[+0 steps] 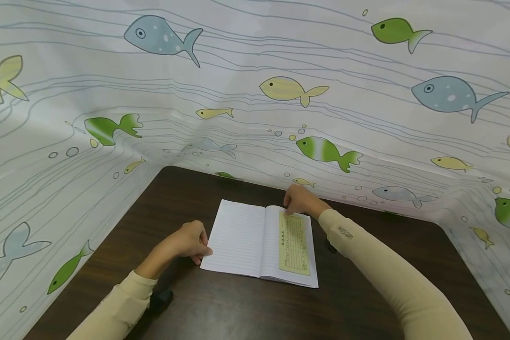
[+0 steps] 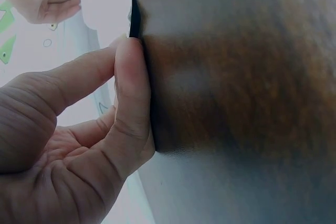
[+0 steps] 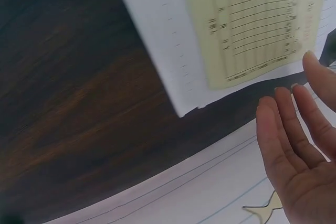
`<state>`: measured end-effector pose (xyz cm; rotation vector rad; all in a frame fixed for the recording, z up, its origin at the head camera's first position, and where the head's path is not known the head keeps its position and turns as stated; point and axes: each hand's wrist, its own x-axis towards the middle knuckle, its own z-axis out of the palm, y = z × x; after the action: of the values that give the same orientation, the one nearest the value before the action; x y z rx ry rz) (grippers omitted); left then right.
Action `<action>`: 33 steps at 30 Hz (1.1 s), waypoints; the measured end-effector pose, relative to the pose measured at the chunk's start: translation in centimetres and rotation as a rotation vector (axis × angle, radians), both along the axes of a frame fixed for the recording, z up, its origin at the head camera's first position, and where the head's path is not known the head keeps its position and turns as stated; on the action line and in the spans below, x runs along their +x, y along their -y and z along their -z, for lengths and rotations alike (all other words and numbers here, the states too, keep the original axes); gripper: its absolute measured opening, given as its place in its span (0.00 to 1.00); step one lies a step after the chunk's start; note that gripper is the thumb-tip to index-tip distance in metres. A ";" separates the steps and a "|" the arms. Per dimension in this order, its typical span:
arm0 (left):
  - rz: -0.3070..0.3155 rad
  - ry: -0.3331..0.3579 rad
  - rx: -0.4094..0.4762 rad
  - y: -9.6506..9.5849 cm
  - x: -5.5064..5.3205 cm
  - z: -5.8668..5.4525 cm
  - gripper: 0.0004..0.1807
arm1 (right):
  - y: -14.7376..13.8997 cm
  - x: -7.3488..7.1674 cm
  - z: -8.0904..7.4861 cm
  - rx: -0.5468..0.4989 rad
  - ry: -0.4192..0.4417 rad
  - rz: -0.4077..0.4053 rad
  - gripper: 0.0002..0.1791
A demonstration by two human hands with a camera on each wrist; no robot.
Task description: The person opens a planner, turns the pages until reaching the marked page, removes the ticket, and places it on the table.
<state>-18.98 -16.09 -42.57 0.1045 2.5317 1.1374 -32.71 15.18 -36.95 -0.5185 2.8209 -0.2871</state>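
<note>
An open notebook (image 1: 238, 236) with ruled white pages lies on the dark table. Along its right page rests a long pale yellow printed slip (image 1: 295, 248), with rows of lines and small print. At the left page's lower outer edge my left hand (image 1: 189, 240) pinches the paper between thumb and index finger, seen close up in the left wrist view. My right hand (image 1: 301, 199) is over the top edge of the right page. In the right wrist view its thumb (image 3: 315, 72) is right at the slip's end, while the straight fingers (image 3: 286, 124) extend beside the page edge.
Dark wooden table (image 1: 221, 307) surrounds the notebook. A white sheet printed with fish (image 1: 323, 151) rises as walls behind and at both sides. A small black object (image 1: 161, 300) is by the left wrist, and another dark one (image 1: 330, 246) is under the right forearm.
</note>
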 end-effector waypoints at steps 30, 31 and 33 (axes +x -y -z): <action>-0.025 -0.013 -0.006 -0.2 0.2 0.0 0.12 | -3.9 0.1 2.5 -0.032 0.038 0.016 0.13; -0.025 -0.013 -0.007 -0.2 0.2 0.0 0.12 | -3.9 0.2 2.5 -0.037 0.035 0.010 0.13; -0.025 -0.015 -0.006 -0.2 0.1 0.0 0.12 | -3.9 0.3 2.6 -0.042 0.035 0.007 0.13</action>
<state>-18.88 -15.93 -42.57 0.0798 2.5561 1.1426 -32.42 19.09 -39.51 -0.5073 2.7888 -0.3545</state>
